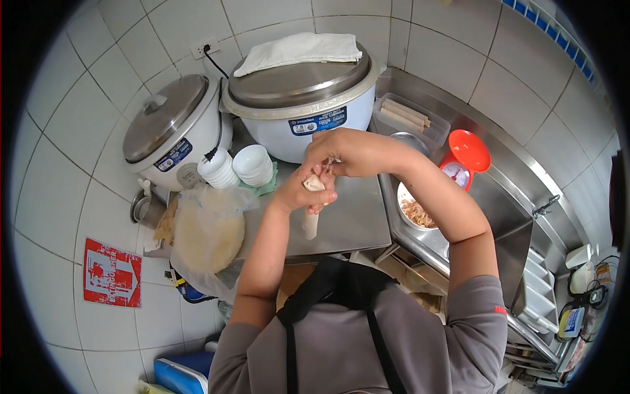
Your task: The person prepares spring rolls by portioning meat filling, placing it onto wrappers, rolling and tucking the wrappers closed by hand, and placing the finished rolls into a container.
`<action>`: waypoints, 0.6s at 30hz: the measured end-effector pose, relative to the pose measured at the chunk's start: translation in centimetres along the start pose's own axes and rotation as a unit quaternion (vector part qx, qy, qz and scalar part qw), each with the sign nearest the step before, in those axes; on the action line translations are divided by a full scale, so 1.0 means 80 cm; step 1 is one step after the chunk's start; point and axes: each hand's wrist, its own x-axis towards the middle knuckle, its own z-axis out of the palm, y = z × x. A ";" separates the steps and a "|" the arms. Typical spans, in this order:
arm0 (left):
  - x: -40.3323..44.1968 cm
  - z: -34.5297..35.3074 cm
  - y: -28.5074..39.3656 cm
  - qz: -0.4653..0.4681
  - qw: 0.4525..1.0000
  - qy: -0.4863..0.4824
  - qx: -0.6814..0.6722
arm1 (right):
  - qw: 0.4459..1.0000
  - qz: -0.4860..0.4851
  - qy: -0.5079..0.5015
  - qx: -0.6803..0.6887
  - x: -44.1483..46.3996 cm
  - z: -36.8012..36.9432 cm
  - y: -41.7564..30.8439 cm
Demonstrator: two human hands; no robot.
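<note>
My left hand (303,191) is wrapped round a pale uncooked spring roll (310,224), held above the steel counter. One end of the roll shows over my thumb, and the rest hangs below the fingers. My right hand (341,152) is bent over from above, its fingers pinched together just beyond the roll's upper end. A small whitish bit shows at those fingertips, too small to name. To the right stands a white bowl (401,197) of shredded brownish filling (417,213).
Behind my hands sits a large rice cooker (275,131) with a folded towel (298,52). A second cooker (172,121), stacked white bowls (252,164) and round wrappers in plastic (210,230) are left. At right are a tub of rolls (405,115) and a red scale (469,150).
</note>
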 end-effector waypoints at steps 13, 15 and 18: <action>0.008 -0.015 -0.005 0.000 0.997 -0.026 0.077 | 0.981 0.000 -0.115 -0.153 0.041 0.000 0.013; 0.009 -0.021 -0.006 0.013 0.998 -0.019 0.066 | 0.968 0.016 -0.106 -0.228 0.047 0.003 0.012; 0.010 -0.018 -0.006 0.023 0.996 0.040 0.072 | 0.936 0.052 -0.084 -0.337 0.056 0.013 0.008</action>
